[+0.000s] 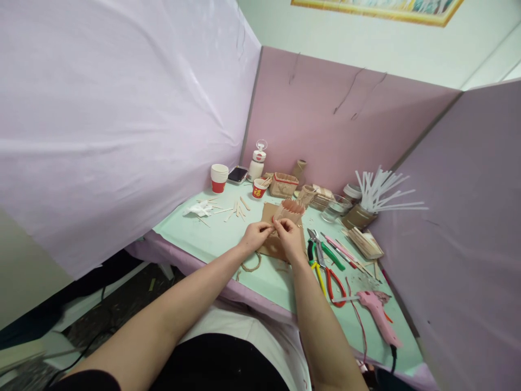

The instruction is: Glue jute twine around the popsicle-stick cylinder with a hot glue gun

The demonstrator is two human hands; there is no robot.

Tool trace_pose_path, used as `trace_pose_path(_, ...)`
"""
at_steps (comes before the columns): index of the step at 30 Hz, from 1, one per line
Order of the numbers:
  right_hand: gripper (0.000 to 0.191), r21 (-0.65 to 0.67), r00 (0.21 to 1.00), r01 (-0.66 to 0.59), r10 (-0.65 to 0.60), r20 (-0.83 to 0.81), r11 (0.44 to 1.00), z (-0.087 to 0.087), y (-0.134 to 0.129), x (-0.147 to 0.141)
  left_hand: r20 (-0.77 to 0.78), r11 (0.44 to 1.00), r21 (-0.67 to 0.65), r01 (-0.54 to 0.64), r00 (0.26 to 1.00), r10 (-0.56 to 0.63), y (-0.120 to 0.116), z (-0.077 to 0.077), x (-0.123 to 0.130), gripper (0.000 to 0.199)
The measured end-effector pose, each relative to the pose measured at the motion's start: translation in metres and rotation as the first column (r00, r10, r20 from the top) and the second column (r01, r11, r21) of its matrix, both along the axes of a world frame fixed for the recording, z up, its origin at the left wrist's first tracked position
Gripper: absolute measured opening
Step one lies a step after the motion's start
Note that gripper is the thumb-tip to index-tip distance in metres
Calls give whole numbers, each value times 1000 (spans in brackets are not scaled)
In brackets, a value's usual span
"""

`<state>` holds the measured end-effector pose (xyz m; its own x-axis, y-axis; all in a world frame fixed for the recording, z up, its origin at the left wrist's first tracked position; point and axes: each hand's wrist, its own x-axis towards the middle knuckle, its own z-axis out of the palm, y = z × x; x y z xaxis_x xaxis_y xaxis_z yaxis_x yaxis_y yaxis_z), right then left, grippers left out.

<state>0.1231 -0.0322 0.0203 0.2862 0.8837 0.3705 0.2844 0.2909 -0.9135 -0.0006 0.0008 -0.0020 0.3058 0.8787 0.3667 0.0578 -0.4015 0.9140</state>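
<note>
Over a brown cardboard piece (275, 248), my left hand (258, 233) and my right hand (287, 232) meet with their fingertips pinched together. Whatever sits between the fingers is too small to make out. A length of twine (252, 265) curves on the table below my left wrist, and its upper end disappears behind that arm. Just beyond my right hand stands a small fan-edged holder of wooden craft sticks (291, 207), on or at the far end of the cardboard.
Pliers (319, 252) with coloured handles and a pink hot glue gun (376, 312) lie at right. Wooden sticks (240, 209), paper cups (219, 178), a phone (237, 175) and a white bottle (256, 165) are at back left. White glue sticks (380, 193) stand at back right. Partitions surround the table.
</note>
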Motion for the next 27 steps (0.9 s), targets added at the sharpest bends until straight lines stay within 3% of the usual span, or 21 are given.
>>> trace_pose_path(4,29,41,995,99,-99,3,994,-3,1,-1,-23,999,23,35,999,-34,-2,1,1,22)
trace_pose_path(9,33,34,990,133,-131,-41,991,-11,8,2,-32,998,31,63,998,-62,-4,5,3,22)
trace_pose_path(15,35,-7,997,-9,9,-75,1000,-6,5,6,-22,998,26,64,998,-63,-7,4,0,25)
trace_pose_path(18,35,-14,984,-73,70,-166,997,0,2,3,-8,999,16,45,999,-45,-6,4,0,26)
trace_pose_path(22,43,-68,951,-65,41,-308,996,2,2,1,25,999,18,33,999,-33,-3,5,0,28)
trace_pose_path(27,46,-202,959,-113,54,-277,973,-4,4,3,61,996,20,88,994,-89,-2,3,1,28)
